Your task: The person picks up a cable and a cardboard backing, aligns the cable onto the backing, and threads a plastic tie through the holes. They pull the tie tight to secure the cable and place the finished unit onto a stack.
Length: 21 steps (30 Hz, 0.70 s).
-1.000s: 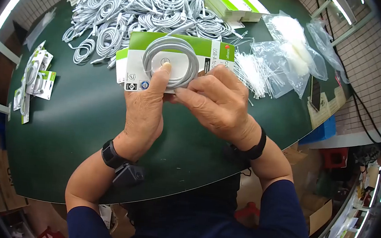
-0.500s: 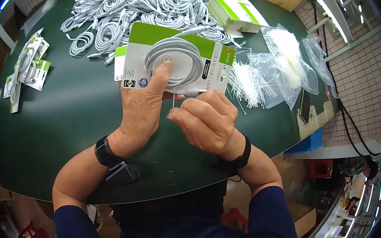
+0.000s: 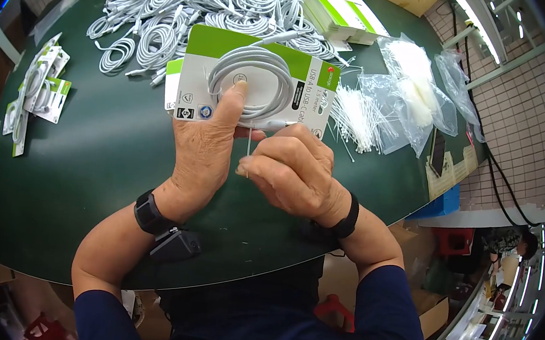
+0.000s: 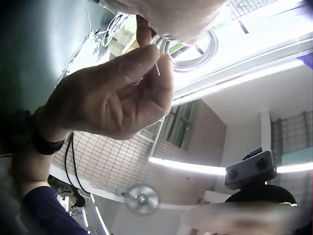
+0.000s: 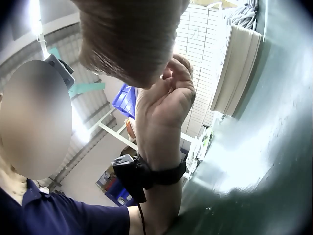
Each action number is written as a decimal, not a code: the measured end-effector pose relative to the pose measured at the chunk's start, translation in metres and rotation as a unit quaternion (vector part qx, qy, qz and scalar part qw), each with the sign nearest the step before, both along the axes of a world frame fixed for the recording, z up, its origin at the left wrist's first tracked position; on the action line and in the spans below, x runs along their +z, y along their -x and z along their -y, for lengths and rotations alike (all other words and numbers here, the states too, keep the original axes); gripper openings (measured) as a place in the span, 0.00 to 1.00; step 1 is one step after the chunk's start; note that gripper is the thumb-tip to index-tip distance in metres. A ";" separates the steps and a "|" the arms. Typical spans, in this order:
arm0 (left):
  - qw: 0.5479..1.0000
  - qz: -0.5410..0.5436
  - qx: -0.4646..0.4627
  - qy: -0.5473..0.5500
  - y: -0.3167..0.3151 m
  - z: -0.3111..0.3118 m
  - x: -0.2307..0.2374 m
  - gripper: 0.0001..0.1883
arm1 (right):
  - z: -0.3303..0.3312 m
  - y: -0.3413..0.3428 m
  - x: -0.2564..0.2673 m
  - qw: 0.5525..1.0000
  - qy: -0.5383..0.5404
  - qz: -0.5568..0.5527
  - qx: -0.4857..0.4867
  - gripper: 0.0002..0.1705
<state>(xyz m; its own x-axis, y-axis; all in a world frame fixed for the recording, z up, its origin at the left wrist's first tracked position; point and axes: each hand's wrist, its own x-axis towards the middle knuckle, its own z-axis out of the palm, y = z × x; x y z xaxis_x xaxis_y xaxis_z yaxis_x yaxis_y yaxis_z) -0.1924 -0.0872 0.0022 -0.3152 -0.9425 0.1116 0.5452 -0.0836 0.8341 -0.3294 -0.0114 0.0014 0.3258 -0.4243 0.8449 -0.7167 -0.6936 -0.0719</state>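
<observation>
In the head view my left hand [image 3: 202, 147] holds a green and white cable card [image 3: 194, 80], its thumb pressing inside the ring of a coiled grey-white USB cable [image 3: 283, 82] on the card's face. Another card [image 3: 172, 85] shows behind its left edge. Below the card, my right hand [image 3: 295, 169] pinches the tail of a thin white cable tie [image 3: 249, 143] between thumb and curled forefinger. That tie's tip [image 4: 158, 69] sticks out past the right fingertips in the left wrist view. The left palm [image 5: 166, 105] faces the right wrist camera, its grip partly hidden.
A large heap of coiled cables [image 3: 163, 5] covers the back of the green table [image 3: 87, 185]. Stacked cards [image 3: 343, 16], loose cable ties [image 3: 356, 116], plastic bags [image 3: 417, 95] and a phone [image 3: 437, 153] lie to the right. Carded cables [image 3: 40, 92] are piled at left.
My right hand has drawn down from the coil's lower edge, and the cable tie's tail now shows taut between card and fingers. The left hand keeps its hold on the card.
</observation>
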 end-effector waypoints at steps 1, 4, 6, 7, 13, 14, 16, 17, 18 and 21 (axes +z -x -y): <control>1.000 0.003 0.015 0.021 0.002 0.001 -0.003 0.15 | 0.001 0.001 0.001 1.000 0.004 -0.014 -0.013 0.15; 0.998 0.009 0.030 0.051 0.004 0.001 -0.011 0.15 | -0.001 0.006 0.005 0.998 -0.006 -0.043 -0.045 0.15; 0.997 0.007 0.035 0.073 0.004 0.000 -0.013 0.14 | -0.001 0.009 0.005 0.996 -0.009 -0.056 -0.063 0.15; 0.997 0.009 0.033 0.074 0.004 -0.002 -0.012 0.14 | 0.001 0.010 0.005 0.997 -0.011 -0.039 -0.065 0.15; 0.998 0.046 0.007 0.040 -0.002 -0.007 -0.009 0.13 | 0.003 0.010 0.004 0.994 -0.023 0.030 -0.104 0.14; 0.998 0.045 0.004 0.037 -0.002 -0.007 -0.009 0.12 | 0.003 0.009 0.003 0.994 -0.022 0.033 -0.104 0.14; 0.999 0.045 -0.002 0.030 -0.003 -0.008 -0.008 0.12 | 0.005 0.007 -0.002 0.991 -0.063 0.087 -0.079 0.13; 0.999 0.042 -0.008 0.022 -0.003 -0.008 -0.008 0.13 | 0.005 0.006 -0.003 0.988 -0.083 0.115 -0.067 0.12; 0.999 0.040 -0.013 0.014 -0.003 -0.009 -0.007 0.13 | 0.005 0.006 -0.003 0.987 -0.082 0.118 -0.069 0.12; 0.999 0.033 -0.018 0.018 -0.002 -0.012 -0.004 0.14 | 0.003 0.009 -0.003 0.981 -0.123 0.137 -0.069 0.11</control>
<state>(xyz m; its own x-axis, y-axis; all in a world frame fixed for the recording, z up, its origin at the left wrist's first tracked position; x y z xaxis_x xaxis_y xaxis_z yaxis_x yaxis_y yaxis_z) -0.1900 -0.0754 -0.0020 -0.3567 -0.9261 0.1232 0.4863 -0.0715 0.8709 -0.3380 -0.0144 -0.0012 0.0262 -0.6499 0.7596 -0.7325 -0.5296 -0.4279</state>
